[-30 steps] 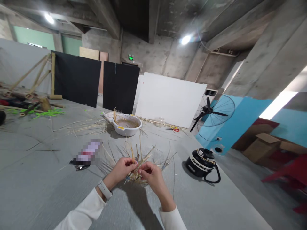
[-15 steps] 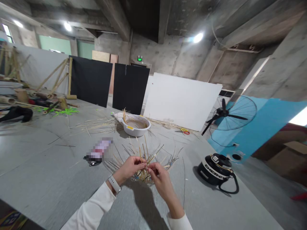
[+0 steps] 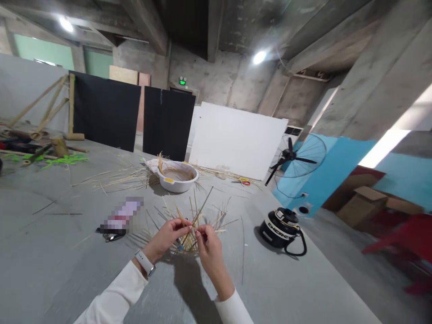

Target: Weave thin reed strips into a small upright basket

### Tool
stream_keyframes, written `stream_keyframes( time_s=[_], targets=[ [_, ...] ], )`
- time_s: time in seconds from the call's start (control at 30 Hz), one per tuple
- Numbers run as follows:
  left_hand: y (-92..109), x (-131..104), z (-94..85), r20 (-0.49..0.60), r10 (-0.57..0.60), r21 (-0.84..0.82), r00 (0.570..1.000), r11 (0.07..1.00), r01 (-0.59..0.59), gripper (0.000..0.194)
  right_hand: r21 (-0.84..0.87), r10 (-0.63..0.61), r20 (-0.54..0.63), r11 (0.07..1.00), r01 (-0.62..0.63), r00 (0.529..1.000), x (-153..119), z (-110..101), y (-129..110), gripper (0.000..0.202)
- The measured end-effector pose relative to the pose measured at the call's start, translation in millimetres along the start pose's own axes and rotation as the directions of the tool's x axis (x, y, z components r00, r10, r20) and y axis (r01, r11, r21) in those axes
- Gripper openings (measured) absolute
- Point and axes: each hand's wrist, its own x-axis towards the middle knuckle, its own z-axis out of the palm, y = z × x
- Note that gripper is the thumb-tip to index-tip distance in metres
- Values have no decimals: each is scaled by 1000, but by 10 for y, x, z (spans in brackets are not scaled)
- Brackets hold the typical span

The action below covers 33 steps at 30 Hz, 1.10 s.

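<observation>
A partly woven basket [image 3: 189, 244] of thin bamboo strips sits on the grey table, its loose ends fanning out all around. My left hand [image 3: 165, 238], with a watch on the wrist, pinches strips at the near side of the weave. Close beside it, fingertips almost touching, my right hand [image 3: 211, 254] is closed on a strip too. One darker bamboo strip [image 3: 205, 200] slants up to the right from between the hands. Fingers partly cover the spot where the strips cross.
Behind the basket stands a white basin [image 3: 178, 185] with strips in it. A blurred-out phone-like object [image 3: 124, 213] lies left, a black jug [image 3: 278, 231] stands right. Red-yellow scissors [image 3: 243, 181] lie farther back. Loose strips [image 3: 114, 177] are scattered at back left.
The view has swung to the right, so everything appears farther left. Both hands stay at the basket; a darker strip now sticks up slanting right between them.
</observation>
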Motion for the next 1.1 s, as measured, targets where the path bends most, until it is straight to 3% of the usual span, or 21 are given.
stream_keyframes(
  time_s=[0.3,0.5,0.8,1.1],
  targets=[
    [-24,-3,77,-51,62,-8,997,998,-62,33,-106,-38,-99,994,28,994,-61,63,-15,15],
    [-134,19,34,-65,60,-28,996,998,-62,35,-165,-92,-166,984,64,982,-86,106,24,16],
    [-191,54,-56,-35,24,-113,999,993,-28,28,-83,-60,-114,995,51,992,-110,133,35,16],
    [-203,60,-91,6,-1,-205,1000,979,2,28,-61,-104,-112,993,97,988,-103,118,54,16]
  ],
)
